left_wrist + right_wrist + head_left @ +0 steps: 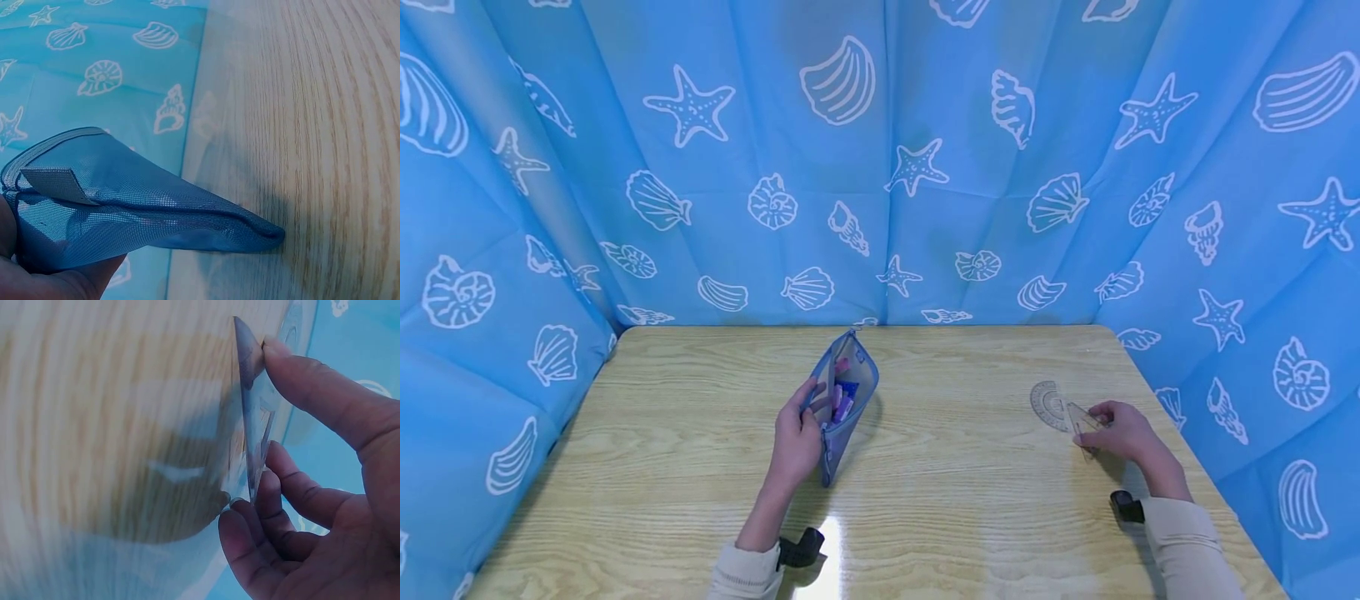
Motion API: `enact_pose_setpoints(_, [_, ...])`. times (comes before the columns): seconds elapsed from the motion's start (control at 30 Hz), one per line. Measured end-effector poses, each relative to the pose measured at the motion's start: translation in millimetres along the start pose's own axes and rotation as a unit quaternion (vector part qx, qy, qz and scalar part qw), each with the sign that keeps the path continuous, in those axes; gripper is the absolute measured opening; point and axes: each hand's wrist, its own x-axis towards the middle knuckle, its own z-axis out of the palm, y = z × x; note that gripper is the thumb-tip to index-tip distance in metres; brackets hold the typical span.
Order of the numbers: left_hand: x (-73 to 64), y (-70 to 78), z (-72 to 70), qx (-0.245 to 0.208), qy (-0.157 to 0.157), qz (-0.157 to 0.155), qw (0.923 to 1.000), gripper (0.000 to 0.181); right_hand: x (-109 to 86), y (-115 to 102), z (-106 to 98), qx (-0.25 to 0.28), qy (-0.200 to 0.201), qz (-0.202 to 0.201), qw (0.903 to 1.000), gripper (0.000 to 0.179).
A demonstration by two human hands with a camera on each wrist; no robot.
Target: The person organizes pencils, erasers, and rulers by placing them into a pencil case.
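My left hand (pixel 797 435) grips one side of a blue mesh zipper pouch (pixel 844 438), thumb outside and fingers over the opening. The pouch gapes unzipped, tilted above the table. Inside it lie small purple (pixel 843 408) and pink things and a dark blue piece, their kind too small to make out. In the left wrist view the pouch's mesh side (pixel 156 200) and fabric tab (pixel 57 185) show. Towards the right, my right hand (pixel 1126 429) pinches a clear set square (pixel 1086 419) by its edges between thumb and fingers. A clear protractor (pixel 1047 405) overlaps the set square's left tip.
The wood-grain table (pixel 955 517) extends around both hands. A blue curtain (pixel 955 225) with white shells and starfish borders its back and sides. Black wrist straps (pixel 801 547) with cameras sit at both cuffs. Light glares off the table near the left wrist.
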Motion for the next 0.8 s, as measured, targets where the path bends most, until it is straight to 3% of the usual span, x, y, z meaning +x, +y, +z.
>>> enact_pose_setpoints(0.37, [0.3, -0.2, -2.0, -0.012, -0.005, -0.010, 0.9999, 0.052, -0.4, -5.2, 1.8, 0.007, 0.007, -0.009, 0.9999, 0.060])
enact_pose_setpoints(0.57, [0.3, 0.7, -1.2, -0.008, 0.000, -0.016, 0.9998, 0.052, 0.1, -6.5, 4.3, 0.037, 0.005, -0.001, 0.9993, 0.057])
enact_pose_setpoints(0.8, [0.1, 1.7, -2.6, -0.005, -0.002, -0.021, 0.9998, 0.052, -0.2, -7.8, 6.4, 0.054, 0.003, -0.020, 0.9983, 0.052])
